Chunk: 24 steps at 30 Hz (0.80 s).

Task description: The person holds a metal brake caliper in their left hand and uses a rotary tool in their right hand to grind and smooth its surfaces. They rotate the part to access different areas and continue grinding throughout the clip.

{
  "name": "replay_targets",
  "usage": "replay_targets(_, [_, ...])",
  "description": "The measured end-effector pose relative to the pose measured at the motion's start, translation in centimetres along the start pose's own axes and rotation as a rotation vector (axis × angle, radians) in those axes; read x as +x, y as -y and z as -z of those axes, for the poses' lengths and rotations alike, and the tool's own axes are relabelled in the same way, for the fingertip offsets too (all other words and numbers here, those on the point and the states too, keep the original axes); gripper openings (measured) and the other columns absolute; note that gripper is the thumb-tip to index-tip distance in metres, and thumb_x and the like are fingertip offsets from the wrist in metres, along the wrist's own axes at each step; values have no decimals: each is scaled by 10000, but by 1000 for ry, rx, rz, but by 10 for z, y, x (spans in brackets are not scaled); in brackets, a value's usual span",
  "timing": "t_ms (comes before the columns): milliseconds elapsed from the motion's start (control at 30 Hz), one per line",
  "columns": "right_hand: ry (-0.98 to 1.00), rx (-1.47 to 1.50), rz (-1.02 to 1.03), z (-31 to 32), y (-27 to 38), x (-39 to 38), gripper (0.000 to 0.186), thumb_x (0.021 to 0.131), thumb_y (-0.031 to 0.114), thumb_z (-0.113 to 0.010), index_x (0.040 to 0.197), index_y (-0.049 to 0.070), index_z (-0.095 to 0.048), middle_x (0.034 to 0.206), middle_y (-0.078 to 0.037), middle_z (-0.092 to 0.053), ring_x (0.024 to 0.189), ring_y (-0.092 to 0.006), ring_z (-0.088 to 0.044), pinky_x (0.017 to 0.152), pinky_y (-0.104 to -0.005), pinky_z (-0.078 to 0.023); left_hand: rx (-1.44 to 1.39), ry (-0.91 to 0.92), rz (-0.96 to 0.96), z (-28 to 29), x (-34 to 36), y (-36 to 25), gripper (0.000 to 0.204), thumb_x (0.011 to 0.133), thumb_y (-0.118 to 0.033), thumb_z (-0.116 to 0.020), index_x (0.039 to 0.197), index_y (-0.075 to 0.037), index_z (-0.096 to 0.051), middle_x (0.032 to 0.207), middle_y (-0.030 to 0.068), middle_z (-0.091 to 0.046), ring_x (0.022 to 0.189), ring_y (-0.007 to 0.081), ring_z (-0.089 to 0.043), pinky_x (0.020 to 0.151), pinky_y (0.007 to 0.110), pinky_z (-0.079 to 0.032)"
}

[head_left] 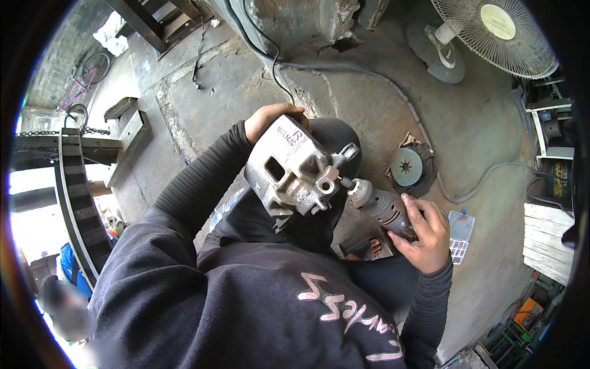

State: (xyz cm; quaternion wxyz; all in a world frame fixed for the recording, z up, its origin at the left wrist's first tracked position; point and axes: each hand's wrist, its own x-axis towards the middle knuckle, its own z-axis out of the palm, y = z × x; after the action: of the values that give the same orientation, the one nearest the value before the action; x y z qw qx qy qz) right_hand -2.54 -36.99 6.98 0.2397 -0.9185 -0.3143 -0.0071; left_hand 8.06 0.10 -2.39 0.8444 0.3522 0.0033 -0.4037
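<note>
A silver-grey cast metal brake caliper [294,179] rests over my lap. My left hand [270,120] is closed around its far end, with part of the fingers hidden behind the casting. In my right hand [425,234] is a grey rotary tool [382,208], gripped around its body and pointing left. At its tip, a small pinkish-brown grinding stone [332,173] sits right at the caliper's round lug [324,186]. Whether stone and metal touch, I cannot tell.
On the floor, a pale green disc [407,167] lies on a dark round base. Nearby is an opened plastic case of small bits [458,251]. A grey hose [393,86] runs across the concrete. A fan [496,24] stands far right; a blurred person [61,304] is at left.
</note>
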Motion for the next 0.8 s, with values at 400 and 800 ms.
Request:
replay_targets(400, [-36,-156,97,6,-23,22,886,555,81,-853,1394,185,-592,1082,-98,-616,973,-307,-605,855,-454,-460,8,-156,53,-6,2,0,460,1023,-326,-401,756,6,-576,721,95,-529,696,192,-506,658,321,-456])
replay_targets(800, [-53,-153,95,0,-25,19,897,554,71,-841,1405,193,-583,1096,-100,-613,985,-312,-602,860,-463,-456,15,-116,43,-5,1,2,468,1023,-332,-406,771,17,-589,728,99,-548,681,182,-516,642,311,-462])
